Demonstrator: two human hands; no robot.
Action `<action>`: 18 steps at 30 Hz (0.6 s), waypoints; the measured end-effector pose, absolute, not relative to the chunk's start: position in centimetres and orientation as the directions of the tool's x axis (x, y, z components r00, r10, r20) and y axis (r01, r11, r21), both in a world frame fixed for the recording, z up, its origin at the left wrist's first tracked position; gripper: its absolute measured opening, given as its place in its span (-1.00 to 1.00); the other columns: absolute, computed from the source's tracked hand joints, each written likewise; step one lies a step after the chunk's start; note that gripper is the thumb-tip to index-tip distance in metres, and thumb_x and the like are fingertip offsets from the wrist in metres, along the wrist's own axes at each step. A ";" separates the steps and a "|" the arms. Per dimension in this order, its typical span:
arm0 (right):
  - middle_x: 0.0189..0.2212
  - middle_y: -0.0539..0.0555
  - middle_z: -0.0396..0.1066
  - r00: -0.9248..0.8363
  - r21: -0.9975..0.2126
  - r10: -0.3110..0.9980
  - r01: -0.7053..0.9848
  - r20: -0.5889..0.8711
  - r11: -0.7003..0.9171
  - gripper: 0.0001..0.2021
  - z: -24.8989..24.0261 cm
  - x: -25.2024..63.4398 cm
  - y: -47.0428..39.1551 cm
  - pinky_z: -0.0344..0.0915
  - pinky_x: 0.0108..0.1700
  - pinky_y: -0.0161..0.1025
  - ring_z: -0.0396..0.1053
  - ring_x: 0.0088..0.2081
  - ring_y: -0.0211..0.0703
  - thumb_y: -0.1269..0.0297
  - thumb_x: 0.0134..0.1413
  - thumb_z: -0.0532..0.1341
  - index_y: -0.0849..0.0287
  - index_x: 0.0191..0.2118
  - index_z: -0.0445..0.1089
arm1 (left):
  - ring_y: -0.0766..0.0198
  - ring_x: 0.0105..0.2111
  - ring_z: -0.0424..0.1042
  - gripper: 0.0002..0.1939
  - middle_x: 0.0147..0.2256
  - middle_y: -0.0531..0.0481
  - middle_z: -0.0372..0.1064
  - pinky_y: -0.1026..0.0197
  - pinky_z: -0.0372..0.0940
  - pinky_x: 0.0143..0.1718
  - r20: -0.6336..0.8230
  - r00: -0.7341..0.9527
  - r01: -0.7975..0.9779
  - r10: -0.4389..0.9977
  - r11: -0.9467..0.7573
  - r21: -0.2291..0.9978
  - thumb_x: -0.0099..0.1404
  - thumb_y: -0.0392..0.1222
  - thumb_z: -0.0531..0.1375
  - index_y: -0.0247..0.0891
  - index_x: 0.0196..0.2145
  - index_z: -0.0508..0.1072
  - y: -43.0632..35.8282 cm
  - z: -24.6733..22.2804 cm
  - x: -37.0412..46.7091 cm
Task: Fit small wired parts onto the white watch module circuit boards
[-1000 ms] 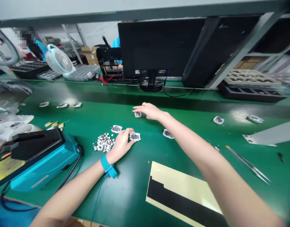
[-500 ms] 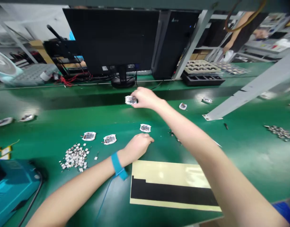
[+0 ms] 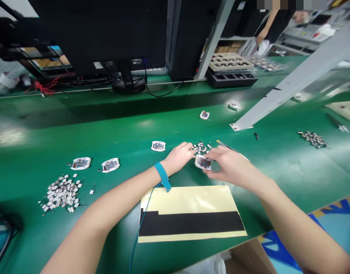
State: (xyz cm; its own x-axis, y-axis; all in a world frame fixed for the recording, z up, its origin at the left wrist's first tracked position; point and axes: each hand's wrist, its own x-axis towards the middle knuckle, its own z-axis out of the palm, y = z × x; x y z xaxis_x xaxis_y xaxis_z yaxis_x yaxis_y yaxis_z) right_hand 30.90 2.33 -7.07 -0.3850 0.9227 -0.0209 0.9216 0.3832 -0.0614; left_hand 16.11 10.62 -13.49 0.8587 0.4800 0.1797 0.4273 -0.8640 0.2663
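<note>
My right hand (image 3: 224,163) holds a white-rimmed housing with small electronic parts inside (image 3: 203,162) between thumb and fingers, above the green table. Just left of it is my left hand (image 3: 181,156), wearing a teal wrist strap (image 3: 162,176); its fingers are closed together beside a small pile of tiny parts (image 3: 201,147), and what they hold, if anything, is too small to name. Similar housings lie to the left, one (image 3: 158,146) near my left wrist and two more (image 3: 111,165) (image 3: 81,163) farther off. A yellow sheet with a black strip (image 3: 186,198) lies below my hands.
A heap of small silvery squares (image 3: 62,193) lies at the left, a dark metallic heap (image 3: 313,139) at the right. A slanted grey post (image 3: 277,93) stands on the table (image 3: 120,121). Behind are a monitor (image 3: 106,34), stacked trays (image 3: 231,62) and a person's hand (image 3: 262,35).
My right hand has brought the housing from the back of the table down beside my left hand. My left hand has moved right to the small pile. The camera view has shifted right and down.
</note>
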 end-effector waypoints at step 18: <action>-0.45 0.03 0.31 -0.724 -0.051 0.654 0.661 0.218 0.749 -0.86 -11.5 27.4 4.2 0.14 -0.38 -0.31 0.18 -0.43 -0.24 0.43 0.09 0.08 0.19 -0.34 0.40 | 0.41 -0.38 0.36 -0.92 -0.35 0.03 0.36 0.37 0.30 -0.34 0.200 0.678 0.477 0.707 -0.631 0.612 0.19 -0.37 0.10 -0.31 -0.37 0.37 5.6 -10.9 6.6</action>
